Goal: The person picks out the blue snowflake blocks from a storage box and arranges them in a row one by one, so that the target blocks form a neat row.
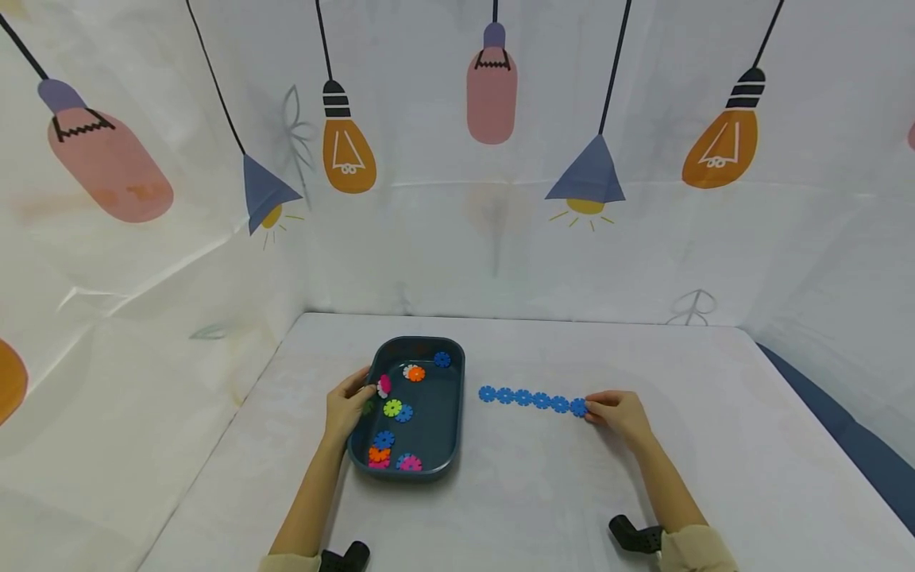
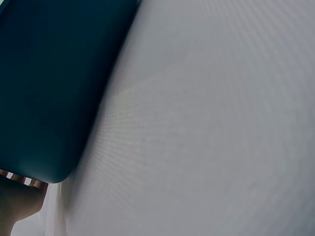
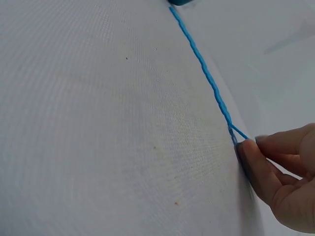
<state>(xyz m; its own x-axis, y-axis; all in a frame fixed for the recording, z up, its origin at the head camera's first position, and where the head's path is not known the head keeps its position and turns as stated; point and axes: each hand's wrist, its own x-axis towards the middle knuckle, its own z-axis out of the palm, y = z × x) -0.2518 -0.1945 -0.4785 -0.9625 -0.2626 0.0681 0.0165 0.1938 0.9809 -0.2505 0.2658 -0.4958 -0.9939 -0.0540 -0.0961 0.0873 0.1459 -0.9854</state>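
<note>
My left hand (image 1: 348, 407) grips the left rim of a dark teal tray (image 1: 449, 413), thumb over the edge. In the left wrist view the tray's outer side (image 2: 54, 83) hides most of that hand's fingers. A row of several blue notched plastic discs (image 1: 524, 397) lies on the table right of the tray. At its right end, my right hand (image 1: 620, 415) pinches a blue disc (image 1: 577, 407) between thumb and fingers. From the right wrist view, this end disc (image 3: 239, 132) tilts up off the table, its inner edge meeting the row (image 3: 204, 66).
Inside the tray lie loose discs, among them a green disc (image 1: 392, 407), an orange disc (image 1: 417, 373) and a pink-and-blue pair (image 1: 410, 462). The white table (image 1: 529, 508) backs onto a sheet printed with lamps (image 1: 429, 254).
</note>
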